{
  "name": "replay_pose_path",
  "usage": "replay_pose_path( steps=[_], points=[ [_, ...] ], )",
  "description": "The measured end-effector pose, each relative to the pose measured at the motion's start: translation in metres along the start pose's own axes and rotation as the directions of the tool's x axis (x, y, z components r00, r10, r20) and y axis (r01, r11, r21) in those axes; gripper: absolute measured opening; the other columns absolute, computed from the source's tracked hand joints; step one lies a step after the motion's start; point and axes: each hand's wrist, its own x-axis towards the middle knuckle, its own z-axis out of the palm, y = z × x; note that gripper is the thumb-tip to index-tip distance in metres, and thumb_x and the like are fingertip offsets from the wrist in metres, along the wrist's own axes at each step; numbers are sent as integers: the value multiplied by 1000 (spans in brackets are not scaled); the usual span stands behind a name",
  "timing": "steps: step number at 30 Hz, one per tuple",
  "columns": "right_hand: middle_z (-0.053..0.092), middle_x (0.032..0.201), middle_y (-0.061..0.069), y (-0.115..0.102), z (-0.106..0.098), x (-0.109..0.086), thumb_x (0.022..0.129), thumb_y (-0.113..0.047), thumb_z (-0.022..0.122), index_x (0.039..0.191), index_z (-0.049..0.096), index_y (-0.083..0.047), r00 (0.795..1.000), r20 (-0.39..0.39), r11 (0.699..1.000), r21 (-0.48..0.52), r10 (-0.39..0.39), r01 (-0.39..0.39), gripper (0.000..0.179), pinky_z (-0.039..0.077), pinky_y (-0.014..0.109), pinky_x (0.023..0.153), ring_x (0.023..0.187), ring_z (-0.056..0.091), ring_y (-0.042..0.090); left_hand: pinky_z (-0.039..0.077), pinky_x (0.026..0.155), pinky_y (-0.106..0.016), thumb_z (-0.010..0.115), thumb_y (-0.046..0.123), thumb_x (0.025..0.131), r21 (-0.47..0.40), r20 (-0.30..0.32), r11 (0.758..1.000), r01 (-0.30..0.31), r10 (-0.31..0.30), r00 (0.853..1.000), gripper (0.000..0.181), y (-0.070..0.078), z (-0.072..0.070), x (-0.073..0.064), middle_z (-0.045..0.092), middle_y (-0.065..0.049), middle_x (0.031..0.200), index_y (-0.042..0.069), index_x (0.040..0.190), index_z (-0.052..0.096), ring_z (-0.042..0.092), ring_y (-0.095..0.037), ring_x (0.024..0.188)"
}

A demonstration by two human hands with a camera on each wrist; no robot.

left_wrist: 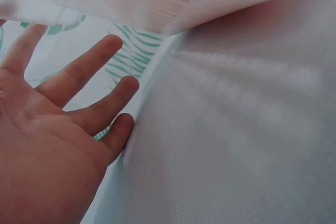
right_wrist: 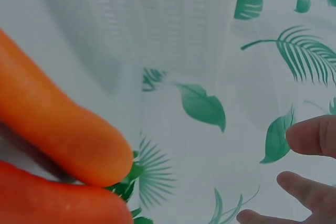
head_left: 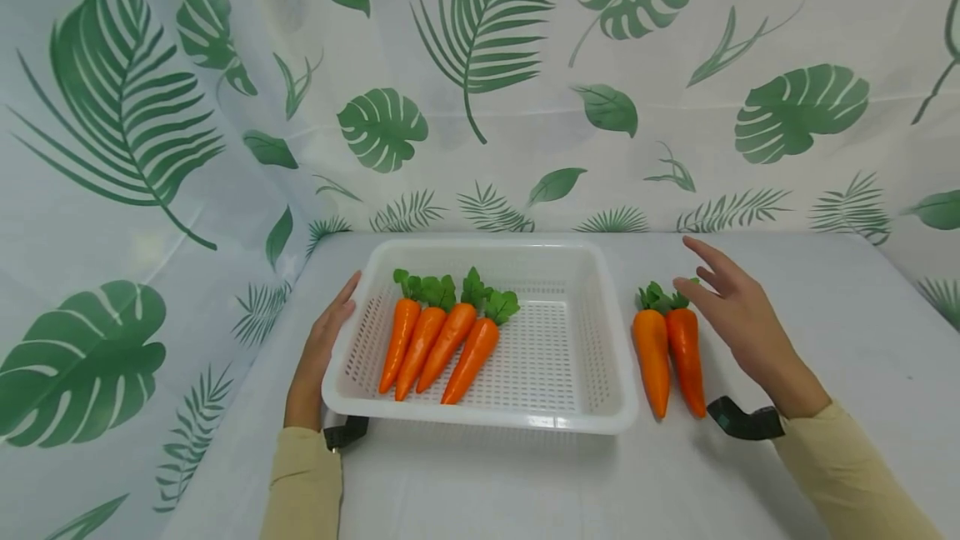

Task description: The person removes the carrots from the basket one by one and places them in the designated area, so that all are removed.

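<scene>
A white plastic basket [head_left: 480,417] with perforated walls holds several orange carrots [head_left: 446,344] with green tops, lined up on its left side. My left hand [head_left: 321,348] is at the basket's left wall; in the left wrist view its fingers [left_wrist: 100,108] are spread and fairly straight beneath the rim. To the right of the basket, two more carrots lie side by side on the table, one lighter orange [head_left: 651,361] and one redder [head_left: 686,361]. Over the top end of the redder carrot, my right hand [head_left: 738,323] hovers with fingers extended and nothing in its grasp.
The basket stands on a white-covered table [head_left: 480,490]. A white curtain [head_left: 525,157] printed with green leaves hangs behind the table and along its left side. Dark wrist straps [head_left: 746,422] show below both hands.
</scene>
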Motion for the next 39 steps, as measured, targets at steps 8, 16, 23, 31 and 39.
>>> replay_pose_path(
  steps=[8,16,23,31,39],
  points=[
    [20,177,13,-20,0,3,113,-36,54,174,21,-23,997,71,997,70,-40,35,71,32,78,111,155,28,50,32,123,-53,37,42,116,-7,4,1000,1,-1,1000,58,1,1,-1,26,9,175,32,172,26,32,-25,155],
    [29,174,14,-40,5,6,113,-36,55,172,27,-22,991,112,989,136,-70,54,67,32,74,115,153,34,45,34,121,-50,37,43,116,-8,6,1000,11,-11,1000,59,1,1,0,27,9,174,32,173,25,34,-26,154],
    [40,168,17,-54,10,9,113,-37,55,171,32,-21,987,127,987,142,-97,78,64,35,71,115,147,43,43,42,115,-41,38,43,116,-6,-7,1000,17,-17,1000,59,1,0,0,27,10,174,31,172,26,36,-26,153],
    [44,164,20,-71,21,18,113,-32,55,170,35,-17,982,157,981,178,-103,75,62,52,16,93,143,49,43,41,115,-41,38,41,116,-19,-1,1000,6,-6,1000,60,2,2,0,27,9,175,27,173,24,35,-27,153],
    [50,159,21,-87,36,21,114,-28,54,166,39,-10,976,188,960,276,-107,52,58,53,28,101,142,50,43,33,122,-50,37,42,116,-4,-2,1000,8,-8,1000,58,2,2,-1,25,10,175,32,172,26,31,-25,156]
  ],
)
